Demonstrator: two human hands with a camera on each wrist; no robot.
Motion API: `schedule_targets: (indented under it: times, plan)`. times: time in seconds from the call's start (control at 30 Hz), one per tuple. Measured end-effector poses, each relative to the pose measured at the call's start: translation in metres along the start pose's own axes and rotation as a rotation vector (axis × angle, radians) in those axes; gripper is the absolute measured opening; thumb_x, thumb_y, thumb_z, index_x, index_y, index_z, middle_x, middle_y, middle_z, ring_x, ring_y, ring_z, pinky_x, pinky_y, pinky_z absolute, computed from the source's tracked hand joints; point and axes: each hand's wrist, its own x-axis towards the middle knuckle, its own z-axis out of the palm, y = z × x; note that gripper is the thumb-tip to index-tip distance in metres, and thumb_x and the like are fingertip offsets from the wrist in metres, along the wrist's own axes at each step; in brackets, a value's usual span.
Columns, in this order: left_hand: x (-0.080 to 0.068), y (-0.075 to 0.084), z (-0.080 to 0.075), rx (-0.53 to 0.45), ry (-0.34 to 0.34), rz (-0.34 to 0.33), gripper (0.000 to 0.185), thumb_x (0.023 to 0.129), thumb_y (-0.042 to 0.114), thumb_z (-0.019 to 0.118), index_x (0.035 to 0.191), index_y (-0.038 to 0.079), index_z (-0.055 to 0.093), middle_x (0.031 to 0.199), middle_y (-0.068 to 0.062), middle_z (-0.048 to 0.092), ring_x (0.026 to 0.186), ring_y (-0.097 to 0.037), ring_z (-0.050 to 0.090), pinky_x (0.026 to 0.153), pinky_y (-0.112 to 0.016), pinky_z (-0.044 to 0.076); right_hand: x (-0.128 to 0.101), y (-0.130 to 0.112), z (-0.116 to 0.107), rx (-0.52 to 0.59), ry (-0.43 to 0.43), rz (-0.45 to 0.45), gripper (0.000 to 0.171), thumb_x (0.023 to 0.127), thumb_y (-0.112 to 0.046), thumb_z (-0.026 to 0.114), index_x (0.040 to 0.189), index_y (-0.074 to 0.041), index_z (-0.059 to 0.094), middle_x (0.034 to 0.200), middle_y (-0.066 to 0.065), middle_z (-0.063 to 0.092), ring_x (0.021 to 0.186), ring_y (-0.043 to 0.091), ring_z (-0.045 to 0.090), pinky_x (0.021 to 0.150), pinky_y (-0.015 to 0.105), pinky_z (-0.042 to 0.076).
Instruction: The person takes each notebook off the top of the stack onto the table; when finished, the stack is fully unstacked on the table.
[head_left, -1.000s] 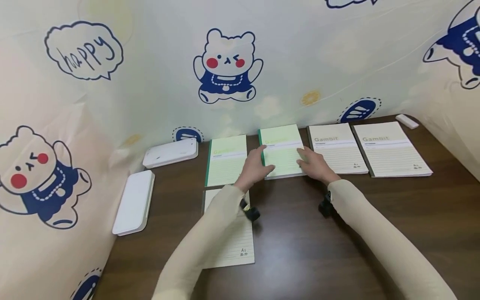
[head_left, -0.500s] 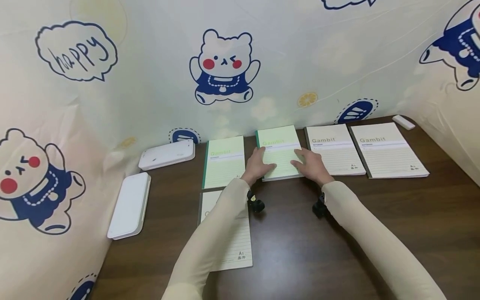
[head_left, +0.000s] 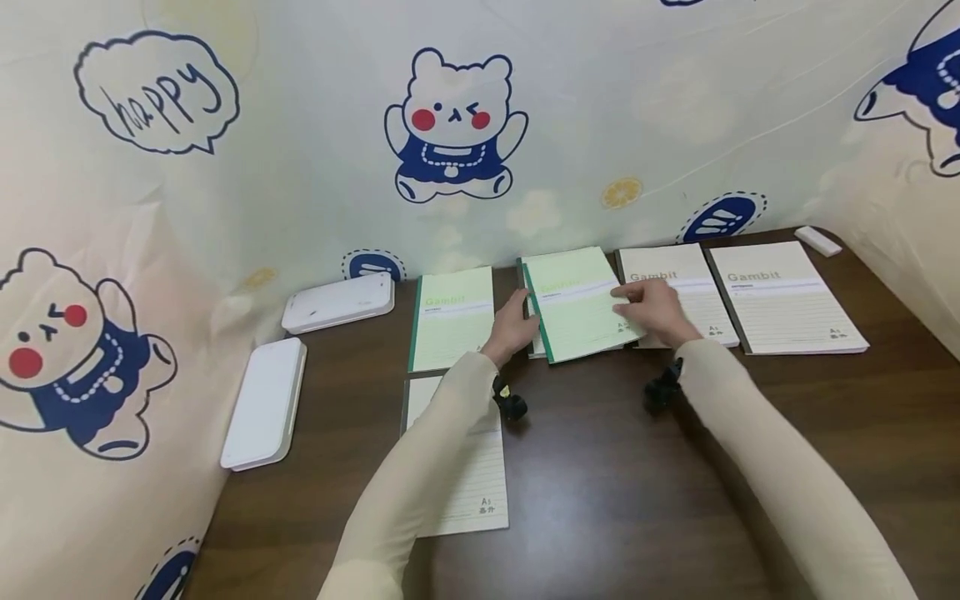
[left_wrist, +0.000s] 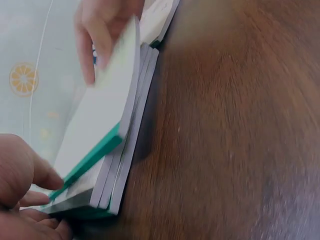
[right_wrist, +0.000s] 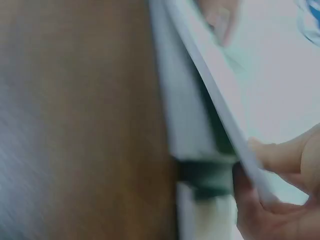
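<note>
A pale green notebook (head_left: 577,308) with a green spine is raised and tilted on top of a stack of similar notebooks (left_wrist: 122,170). My right hand (head_left: 655,311) pinches its right edge between thumb and fingers; the right wrist view is blurred but shows this edge (right_wrist: 215,82) lifted off the stack. At the spine side is my left hand (head_left: 512,327). Its fingers (left_wrist: 47,175) touch the green spine and the side of the stack in the left wrist view. The lower notebooks are mostly covered in the head view.
Another green notebook (head_left: 453,312) lies left, a grey-spined one (head_left: 476,483) in front of it, partly under my left sleeve. Two grey-spined notebooks (head_left: 667,262) (head_left: 780,300) lie right. White cases (head_left: 337,302) (head_left: 266,404) stand far left. A small white block (head_left: 817,242) sits back right.
The top green notebook has come up off the stack and turned, shifting right. My right hand has moved right with its edge; my left hand stays by the spine.
</note>
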Motion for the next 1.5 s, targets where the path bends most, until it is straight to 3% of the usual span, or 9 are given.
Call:
schedule_targets:
  times: [0.2,0.5,0.6,0.8,1.03,1.1,1.2,1.33,1.5]
  plan:
    - [0.002,0.002,-0.003,0.051,0.007,0.015,0.062,0.092,-0.001,0.04,0.153,0.004,0.025,0.163,-0.013,0.014,0.15,-0.027,0.015,0.118,-0.041,0.026,-0.018,0.009,-0.025,0.237,-0.158,0.113,0.039,0.094,-0.008,0.059,0.132,0.002,0.054,0.117,0.02,0.052,0.084,0.01,0.061,0.073,0.025,0.056]
    - [0.005,-0.001,-0.003,0.112,-0.018,0.01,0.061,0.094,0.0,0.041,0.152,0.004,0.026,0.162,-0.014,0.014,0.149,-0.028,0.018,0.118,-0.04,0.027,-0.095,0.023,-0.034,0.221,-0.091,0.062,0.044,0.093,-0.015,0.063,0.134,-0.001,0.054,0.144,0.017,0.045,0.1,0.001,0.053,0.081,0.017,0.05]
    - [0.007,-0.002,-0.004,0.12,-0.009,0.007,0.06,0.094,0.001,0.042,0.152,0.005,0.027,0.162,-0.014,0.015,0.149,-0.028,0.018,0.118,-0.039,0.026,-0.128,0.021,-0.026,0.245,-0.117,0.042,0.045,0.093,-0.018,0.065,0.133,-0.001,0.054,0.146,0.02,0.044,0.101,0.002,0.059,0.085,0.017,0.049]
    - [0.008,-0.003,-0.004,0.098,-0.031,0.013,0.061,0.095,0.0,0.041,0.153,0.005,0.024,0.163,-0.013,0.012,0.149,-0.028,0.017,0.118,-0.04,0.027,-0.174,0.018,0.006,0.367,-0.174,0.022,0.043,0.091,-0.015,0.066,0.129,0.003,0.056,0.141,0.03,0.046,0.068,0.014,0.068,0.081,0.023,0.053]
    - [0.009,-0.002,-0.001,0.09,-0.028,0.002,0.06,0.095,0.0,0.041,0.153,0.005,0.024,0.163,-0.013,0.012,0.149,-0.029,0.019,0.118,-0.04,0.026,-0.183,0.024,0.038,0.433,-0.236,0.017,0.041,0.09,-0.011,0.067,0.127,0.003,0.058,0.14,0.031,0.045,0.083,0.02,0.073,0.081,0.026,0.055]
    - [0.009,-0.002,-0.002,0.092,-0.032,0.005,0.06,0.096,0.001,0.041,0.153,0.004,0.024,0.163,-0.013,0.012,0.149,-0.029,0.018,0.119,-0.04,0.025,-0.182,0.024,0.043,0.369,-0.214,-0.009,0.039,0.09,-0.011,0.068,0.126,0.0,0.06,0.137,0.029,0.05,0.083,0.015,0.073,0.079,0.024,0.055]
    - [0.009,-0.002,-0.002,0.093,-0.036,0.008,0.06,0.096,0.002,0.041,0.153,0.004,0.024,0.163,-0.013,0.012,0.149,-0.029,0.019,0.119,-0.041,0.025,-0.183,0.019,0.048,0.142,-0.136,-0.09,0.037,0.087,-0.011,0.071,0.123,-0.006,0.065,0.099,0.018,0.065,0.063,0.0,0.06,0.063,0.017,0.048]
    - [0.008,-0.001,-0.003,0.099,-0.018,0.005,0.06,0.095,0.001,0.041,0.153,0.006,0.025,0.163,-0.012,0.013,0.135,-0.035,0.044,0.111,-0.037,0.036,-0.183,0.009,0.052,-0.186,-0.018,-0.24,0.038,0.082,-0.011,0.076,0.119,-0.009,0.069,0.067,-0.004,0.049,0.052,-0.001,0.036,0.051,0.019,0.035]
    - [0.006,-0.001,-0.002,0.095,-0.016,-0.001,0.061,0.094,0.001,0.04,0.153,0.006,0.025,0.163,-0.011,0.013,0.132,-0.037,0.046,0.11,-0.038,0.035,-0.184,0.003,0.054,-0.341,0.008,-0.282,0.039,0.081,-0.012,0.077,0.119,-0.008,0.069,0.074,-0.003,0.051,0.055,0.0,0.037,0.05,0.018,0.035]
